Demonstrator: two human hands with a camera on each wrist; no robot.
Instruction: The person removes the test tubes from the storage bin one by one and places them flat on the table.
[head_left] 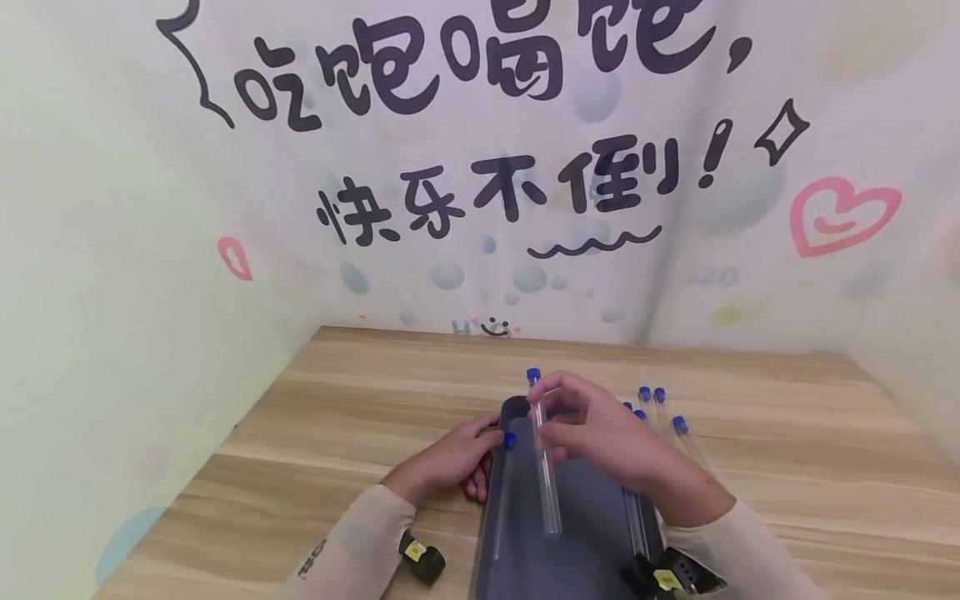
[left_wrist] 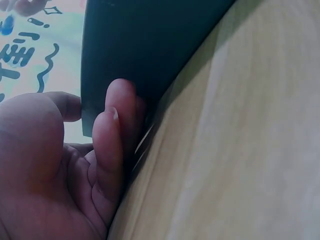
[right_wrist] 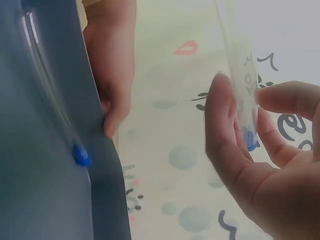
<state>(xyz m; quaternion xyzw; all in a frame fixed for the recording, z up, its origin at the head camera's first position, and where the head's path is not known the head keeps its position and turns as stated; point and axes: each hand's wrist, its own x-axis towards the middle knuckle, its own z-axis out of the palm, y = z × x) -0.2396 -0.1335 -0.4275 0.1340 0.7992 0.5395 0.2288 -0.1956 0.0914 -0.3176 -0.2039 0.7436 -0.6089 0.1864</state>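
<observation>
My right hand pinches a clear test tube with a blue cap near its capped end. The tube hangs slanted above a dark grey tray, cap uppermost in the head view. At the tray's left side, my left hand grips the edge, thumb at the rim and fingers against the outer wall. Inside the tray, another blue-capped tube lies along the left wall. More tubes lie along the tray's right side, partly hidden by my right arm.
Several blue-capped tubes lie on the wooden table to the right of the tray, partly behind my right forearm. A printed cloth with black writing hangs behind the table. Dark camera straps sit at both wrists.
</observation>
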